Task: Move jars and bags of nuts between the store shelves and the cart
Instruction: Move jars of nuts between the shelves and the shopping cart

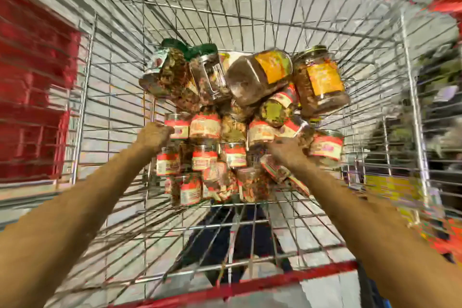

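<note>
Both my arms reach down into a wire shopping cart point(252, 222) with a red rim. Its floor holds a heap of several small jars with red-and-cream labels point(205, 125). Behind them lie two big jars with orange labels point(322, 80), a clear jar point(212, 77) and a green-topped bag of nuts point(172, 70). My left hand point(155, 134) is at the left edge of the heap, fingers curled against a small red-label jar point(178, 125). My right hand point(287, 151) is in the right side of the heap, fingers curled among small jars; what it holds is blurred.
The picture is blurred by motion. A red shelf unit point(35, 97) stands left of the cart. Dark shelving with goods point(435, 117) stands to the right. Grey tiled floor shows through the cart's wires.
</note>
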A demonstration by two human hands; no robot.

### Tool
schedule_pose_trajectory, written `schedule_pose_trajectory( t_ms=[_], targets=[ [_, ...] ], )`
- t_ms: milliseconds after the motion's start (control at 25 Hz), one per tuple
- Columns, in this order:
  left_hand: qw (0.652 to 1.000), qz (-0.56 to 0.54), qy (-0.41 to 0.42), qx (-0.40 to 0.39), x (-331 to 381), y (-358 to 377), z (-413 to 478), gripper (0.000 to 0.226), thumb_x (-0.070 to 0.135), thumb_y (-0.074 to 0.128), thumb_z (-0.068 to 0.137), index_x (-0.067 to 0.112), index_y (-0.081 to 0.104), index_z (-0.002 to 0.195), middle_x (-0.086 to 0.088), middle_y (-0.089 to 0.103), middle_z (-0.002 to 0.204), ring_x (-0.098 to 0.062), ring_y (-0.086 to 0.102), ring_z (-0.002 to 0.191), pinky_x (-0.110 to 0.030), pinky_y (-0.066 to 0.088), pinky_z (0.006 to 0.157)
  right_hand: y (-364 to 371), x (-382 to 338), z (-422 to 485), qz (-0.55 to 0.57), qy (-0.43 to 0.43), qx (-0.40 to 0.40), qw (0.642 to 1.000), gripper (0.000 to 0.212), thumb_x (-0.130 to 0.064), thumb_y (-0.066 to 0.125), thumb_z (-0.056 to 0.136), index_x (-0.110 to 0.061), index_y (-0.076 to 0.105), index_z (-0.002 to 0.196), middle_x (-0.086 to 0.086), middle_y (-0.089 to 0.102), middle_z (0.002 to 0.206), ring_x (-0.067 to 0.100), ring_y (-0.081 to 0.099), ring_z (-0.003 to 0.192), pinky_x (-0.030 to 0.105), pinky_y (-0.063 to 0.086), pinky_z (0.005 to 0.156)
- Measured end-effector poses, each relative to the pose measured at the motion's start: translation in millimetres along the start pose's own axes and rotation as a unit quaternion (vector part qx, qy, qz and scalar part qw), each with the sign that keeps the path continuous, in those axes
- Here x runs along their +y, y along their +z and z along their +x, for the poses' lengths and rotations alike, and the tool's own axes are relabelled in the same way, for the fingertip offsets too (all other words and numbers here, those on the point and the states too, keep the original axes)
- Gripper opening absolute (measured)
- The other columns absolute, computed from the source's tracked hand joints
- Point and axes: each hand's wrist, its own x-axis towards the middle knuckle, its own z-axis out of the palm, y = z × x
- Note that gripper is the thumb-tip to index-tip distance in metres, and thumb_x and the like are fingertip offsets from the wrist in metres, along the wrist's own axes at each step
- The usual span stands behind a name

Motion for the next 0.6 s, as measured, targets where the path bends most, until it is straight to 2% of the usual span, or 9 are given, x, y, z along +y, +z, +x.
schedule_pose_trajectory(
  t_ms=[40, 80, 160, 240, 320, 400, 440, 520, 600],
  targets=[
    [0.994, 0.102, -0.001, 0.034, -14.7, 10.9, 14.6, 0.032, 0.022, 0.050, 0.097, -0.002, 0.059, 0.116, -0.026, 0.061, 0.096, -0.036, 0.059, 0.106, -0.033, 0.042, 0.071, 16.8, -6.9, 7.4, -0.015, 0.001, -0.024, 1.000, 0.020, -0.017, 0.048, 0.095, -0.003, 0.061, 0.100, 0.011, 0.051, 0.091, 0.018, 0.047, 0.085, 0.029, 0.044, 0.063],
    [0.989, 0.128, -0.015, 0.071, -28.3, 23.3, 20.6, 0.040, 0.027, 0.056, 0.094, -0.002, 0.058, 0.120, -0.027, 0.062, 0.111, -0.036, 0.056, 0.112, -0.034, 0.041, 0.080, 33.1, -11.9, 15.1, -0.034, 0.005, -0.049, 0.998, 0.019, -0.018, 0.047, 0.095, -0.005, 0.060, 0.100, 0.012, 0.051, 0.090, 0.019, 0.048, 0.085, 0.034, 0.047, 0.072],
    [0.988, 0.089, -0.038, 0.117, -55.8, 47.7, 33.2, 0.060, 0.037, 0.065, 0.085, -0.001, 0.052, 0.128, -0.023, 0.056, 0.127, -0.033, 0.053, 0.118, -0.032, 0.037, 0.094, 66.4, -19.1, 35.2, -0.044, 0.015, -0.112, 0.993, 0.013, -0.017, 0.046, 0.095, -0.010, 0.056, 0.090, 0.012, 0.053, 0.090, 0.021, 0.049, 0.085, 0.038, 0.047, 0.082],
    [0.985, 0.060, -0.072, 0.148, -70.3, 69.1, 47.9, 0.084, 0.047, 0.069, 0.075, -0.009, 0.041, 0.131, -0.027, 0.050, 0.131, -0.037, 0.047, 0.122, -0.040, 0.035, 0.103, 84.6, -21.2, 53.1, -0.024, 0.029, -0.139, 0.990, 0.022, -0.017, 0.045, 0.096, -0.014, 0.058, 0.078, 0.008, 0.056, 0.083, 0.019, 0.052, 0.077, 0.032, 0.045, 0.068],
    [0.967, 0.121, -0.115, 0.194, -78.0, 80.7, 59.8, 0.094, 0.051, 0.065, 0.078, -0.015, 0.029, 0.134, -0.032, 0.039, 0.137, -0.042, 0.038, 0.128, -0.045, 0.029, 0.108, 92.1, -21.3, 67.8, 0.025, 0.047, -0.128, 0.990, 0.023, -0.016, 0.046, 0.096, -0.006, 0.065, 0.088, 0.011, 0.058, 0.082, 0.018, 0.054, 0.075, 0.030, 0.044, 0.069],
    [0.954, 0.165, -0.130, 0.214, -78.2, 78.2, 62.5, 0.095, 0.054, 0.062, 0.081, -0.012, 0.025, 0.137, -0.031, 0.034, 0.141, -0.039, 0.034, 0.133, -0.045, 0.026, 0.108, 89.6, -20.7, 79.0, 0.116, 0.064, -0.144, 0.981, 0.021, -0.013, 0.043, 0.098, -0.003, 0.061, 0.096, 0.011, 0.056, 0.070, 0.013, 0.055, 0.060, 0.028, 0.044, 0.065],
    [0.959, 0.148, -0.104, 0.217, -77.8, 79.0, 59.7, 0.086, 0.055, 0.065, 0.078, -0.006, 0.038, 0.132, -0.028, 0.045, 0.133, -0.032, 0.044, 0.128, -0.044, 0.035, 0.103, 87.9, -21.1, 83.6, 0.158, 0.081, -0.168, 0.970, 0.021, -0.014, 0.041, 0.099, -0.005, 0.058, 0.090, 0.008, 0.054, 0.064, 0.009, 0.053, 0.053, 0.025, 0.044, 0.060],
    [0.981, -0.030, -0.022, 0.191, -62.3, 80.8, 46.2, 0.054, 0.050, 0.075, 0.070, 0.014, 0.060, 0.107, -0.009, 0.067, 0.101, -0.007, 0.065, 0.098, -0.035, 0.050, 0.082, 86.9, -20.5, 88.6, 0.151, 0.098, -0.185, 0.966, 0.027, -0.022, 0.038, 0.099, -0.016, 0.054, 0.078, 0.002, 0.059, 0.070, 0.011, 0.056, 0.063, 0.029, 0.048, 0.067],
    [0.973, -0.224, 0.017, 0.056, -34.6, 87.2, 31.9, 0.041, 0.042, 0.075, 0.073, 0.018, 0.062, 0.103, 0.006, 0.073, 0.092, -0.002, 0.068, 0.085, -0.024, 0.054, 0.075, 83.4, -19.4, 86.9, 0.176, 0.095, -0.193, 0.961, 0.042, -0.038, 0.035, 0.099, -0.019, 0.061, 0.073, 0.001, 0.066, 0.073, 0.015, 0.061, 0.068, 0.026, 0.051, 0.064]
  ],
)
